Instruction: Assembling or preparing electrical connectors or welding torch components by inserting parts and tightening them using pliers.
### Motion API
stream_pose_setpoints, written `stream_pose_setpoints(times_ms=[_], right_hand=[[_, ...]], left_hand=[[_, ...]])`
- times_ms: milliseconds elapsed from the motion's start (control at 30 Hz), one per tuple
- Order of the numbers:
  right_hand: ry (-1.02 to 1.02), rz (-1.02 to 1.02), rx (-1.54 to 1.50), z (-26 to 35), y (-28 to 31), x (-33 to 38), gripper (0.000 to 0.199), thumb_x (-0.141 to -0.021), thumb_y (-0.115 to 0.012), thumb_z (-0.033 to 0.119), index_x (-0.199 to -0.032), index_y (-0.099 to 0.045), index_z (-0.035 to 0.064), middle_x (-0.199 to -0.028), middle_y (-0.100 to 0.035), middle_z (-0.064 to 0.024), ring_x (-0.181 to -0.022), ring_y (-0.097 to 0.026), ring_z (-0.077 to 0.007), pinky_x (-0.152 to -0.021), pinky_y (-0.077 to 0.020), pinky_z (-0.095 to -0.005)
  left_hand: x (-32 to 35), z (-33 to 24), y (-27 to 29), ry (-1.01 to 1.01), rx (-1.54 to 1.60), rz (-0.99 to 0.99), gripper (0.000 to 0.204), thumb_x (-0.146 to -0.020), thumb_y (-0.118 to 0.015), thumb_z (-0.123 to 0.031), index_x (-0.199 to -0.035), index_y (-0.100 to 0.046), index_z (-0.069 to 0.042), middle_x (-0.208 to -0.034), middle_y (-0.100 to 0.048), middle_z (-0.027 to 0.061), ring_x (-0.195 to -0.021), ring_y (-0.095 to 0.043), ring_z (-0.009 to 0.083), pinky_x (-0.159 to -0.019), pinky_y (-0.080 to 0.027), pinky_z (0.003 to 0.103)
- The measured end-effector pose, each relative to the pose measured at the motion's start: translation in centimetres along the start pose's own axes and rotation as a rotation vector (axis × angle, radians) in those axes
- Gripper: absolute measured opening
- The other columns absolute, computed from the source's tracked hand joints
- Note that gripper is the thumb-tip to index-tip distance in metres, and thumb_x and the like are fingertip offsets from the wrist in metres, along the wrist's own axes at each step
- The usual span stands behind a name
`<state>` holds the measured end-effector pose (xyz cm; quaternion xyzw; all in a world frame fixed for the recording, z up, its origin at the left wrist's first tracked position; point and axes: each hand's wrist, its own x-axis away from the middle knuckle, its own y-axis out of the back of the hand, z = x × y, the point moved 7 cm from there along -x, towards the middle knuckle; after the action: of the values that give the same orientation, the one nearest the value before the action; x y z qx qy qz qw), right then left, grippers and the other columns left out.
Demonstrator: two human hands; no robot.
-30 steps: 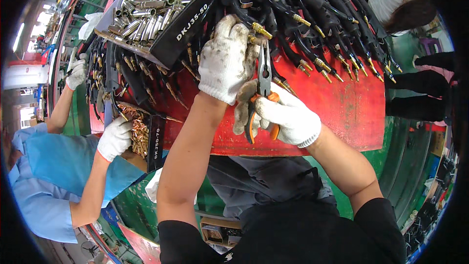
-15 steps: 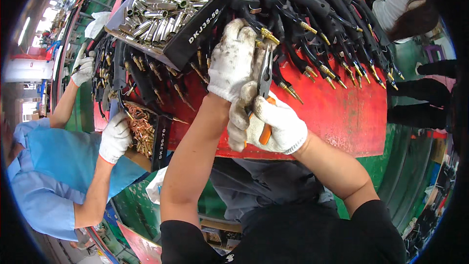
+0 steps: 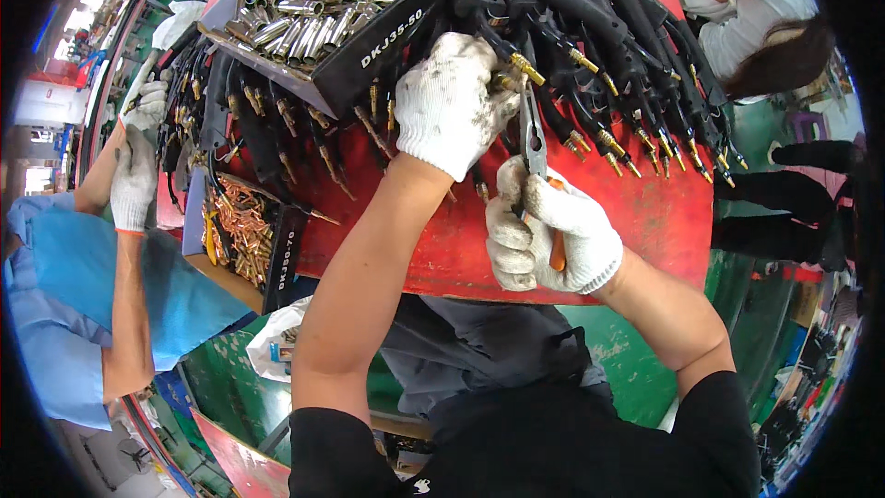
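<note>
Black torches (image 3: 583, 7) beyond gloved hands (image 3: 447, 111), parts box (image 3: 369, 69) at left.

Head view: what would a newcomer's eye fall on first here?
Probably the orange-handled pliers in the gloved right hand, near the middle of the picture, their nose close to a brass tip by the gloved left hand. Next, perhaps, the heap of black brass-tipped tools crowding the far side of the red table. The box full of silvery metal tubes stands out at upper left.
</note>
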<state>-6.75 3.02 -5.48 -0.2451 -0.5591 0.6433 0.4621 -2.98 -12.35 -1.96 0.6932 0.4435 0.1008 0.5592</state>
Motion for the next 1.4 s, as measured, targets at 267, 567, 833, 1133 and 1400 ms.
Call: stream_pose_setpoints(times_ms=[267,567,833,1133,1400], right_hand=[[0.048,0.048,-0.013,-0.4,-0.9,-0.8,0.026,-0.099,-0.063,0.041,-0.109,-0.051,0.0199,-0.084,-0.052,-0.0062,-0.064,-0.048,-0.0211,-0.054,-0.0381,-0.0363],[-0.023,-0.052,0.174,1.1,-0.3,-0.3,0.026,-0.098,-0.065,0.033,-0.108,-0.053,0.013,-0.081,-0.054,-0.0067,-0.062,-0.05,-0.0208,-0.053,-0.0414,-0.0366],[-0.311,-0.13,0.464,5.1,0.7,1.5,0.026,-0.097,-0.069,0.033,-0.105,-0.057,0.0106,-0.072,-0.052,-0.0048,-0.056,-0.049,-0.0165,-0.047,-0.04,-0.0324],[-0.547,-0.309,1.047,10.5,-1.3,4.0,0.038,-0.098,-0.067,0.024,-0.124,-0.056,-0.0018,-0.084,-0.068,-0.0096,-0.071,-0.069,-0.0223,-0.067,-0.0591,-0.0356],[0.039,-0.598,1.18,12.2,-0.6,3.9,0.031,-0.1,-0.063,0.034,-0.086,-0.06,0.0064,-0.064,-0.06,-0.0036,-0.049,-0.058,-0.0132,-0.049,-0.0445,-0.0267]], left_hand=[[1.0,-0.3,0.0,-0.012,-0.12,-0.224,0.06,-0.083,-0.074,-0.035,-0.131,-0.058,-0.003,-0.127,-0.06,0.0186,-0.101,-0.066,0.0394,-0.087,-0.053,0.049],[0.8,0.0,-1.2,0.014,-0.161,-0.052,0.036,-0.084,-0.065,-0.026,-0.111,-0.067,-0.004,-0.111,-0.065,0.0177,-0.092,-0.068,0.0373,-0.082,-0.055,0.048],[1.4,0.0,0.0,-0.088,-0.107,-0.277,0.025,-0.084,-0.068,-0.021,-0.102,-0.068,-0.004,-0.102,-0.068,0.0173,-0.081,-0.068,0.0368,-0.071,-0.055,0.05],[1.5,0.4,-1.2,-0.017,-0.161,-0.14,0.03,-0.081,-0.071,-0.025,-0.105,-0.067,-0.007,-0.107,-0.066,0.0142,-0.088,-0.068,0.0343,-0.078,-0.055,0.047],[1.0,-0.8,-0.6,-0.004,-0.208,0.004,0.033,-0.081,-0.073,-0.029,-0.105,-0.068,-0.006,-0.108,-0.065,0.0134,-0.096,-0.069,0.031,-0.087,-0.055,0.042]])
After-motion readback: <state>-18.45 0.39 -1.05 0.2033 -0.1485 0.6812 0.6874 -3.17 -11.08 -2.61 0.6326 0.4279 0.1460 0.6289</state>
